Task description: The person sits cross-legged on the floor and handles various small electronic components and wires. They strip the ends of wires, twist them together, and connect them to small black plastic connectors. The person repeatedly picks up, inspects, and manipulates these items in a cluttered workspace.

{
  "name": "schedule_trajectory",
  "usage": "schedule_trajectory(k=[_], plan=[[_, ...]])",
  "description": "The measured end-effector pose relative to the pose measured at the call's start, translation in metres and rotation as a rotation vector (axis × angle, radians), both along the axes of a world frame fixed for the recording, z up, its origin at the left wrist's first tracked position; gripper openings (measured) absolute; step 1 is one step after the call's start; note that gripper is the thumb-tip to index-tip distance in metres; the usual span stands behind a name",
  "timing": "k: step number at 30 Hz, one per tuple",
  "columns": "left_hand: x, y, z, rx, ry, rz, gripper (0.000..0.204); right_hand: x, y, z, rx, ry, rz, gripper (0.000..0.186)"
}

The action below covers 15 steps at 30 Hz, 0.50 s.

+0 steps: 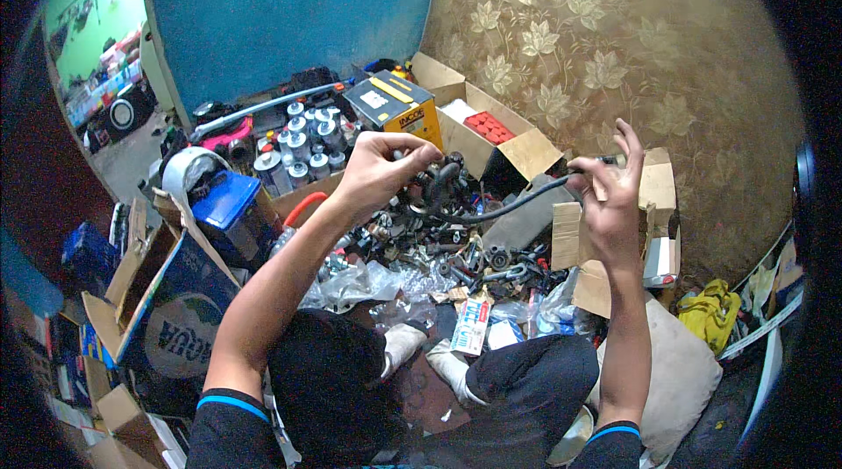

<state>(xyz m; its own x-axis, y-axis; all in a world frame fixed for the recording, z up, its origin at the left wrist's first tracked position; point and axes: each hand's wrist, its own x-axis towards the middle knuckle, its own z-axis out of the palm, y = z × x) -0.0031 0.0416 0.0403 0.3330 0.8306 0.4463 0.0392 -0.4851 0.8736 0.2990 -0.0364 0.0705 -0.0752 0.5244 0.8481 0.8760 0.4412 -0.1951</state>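
Observation:
A black, flexible cable or thin hose (493, 216) hangs in a sagging curve between my two hands, above a heap of loose metal parts (438, 250). My left hand (379, 173) is closed in a pinch near the cable's thicker, coiled end; what exactly sits between the fingertips is partly hidden. With thumb and forefinger, my right hand (611, 197) grips the other end, its remaining fingers raised and spread. A small printed box (472, 326) in white, red and blue lies between my feet and the heap.
Behind the heap stand several grey-capped bottles (298, 146), a black-and-yellow box (395, 105) and an open carton (531, 149) holding red packs. A blue container (230, 199) is at left. Clear plastic bags (355, 283) lie in front; a pale cushion (662, 373) is at right.

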Motion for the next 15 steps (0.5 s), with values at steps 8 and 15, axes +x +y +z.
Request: schedule_trajectory(k=[8, 15], plan=[[0.025, -0.041, 0.020, 0.071, -0.151, 0.002, 0.023, 0.004, 0.000, -0.027, 0.016, 0.649, 0.171, 0.011], [0.049, -0.038, 0.016, 0.006, -0.570, 0.206, 0.020, -0.046, -0.026, -0.052, -0.872, 0.367, 0.505, 0.027]])
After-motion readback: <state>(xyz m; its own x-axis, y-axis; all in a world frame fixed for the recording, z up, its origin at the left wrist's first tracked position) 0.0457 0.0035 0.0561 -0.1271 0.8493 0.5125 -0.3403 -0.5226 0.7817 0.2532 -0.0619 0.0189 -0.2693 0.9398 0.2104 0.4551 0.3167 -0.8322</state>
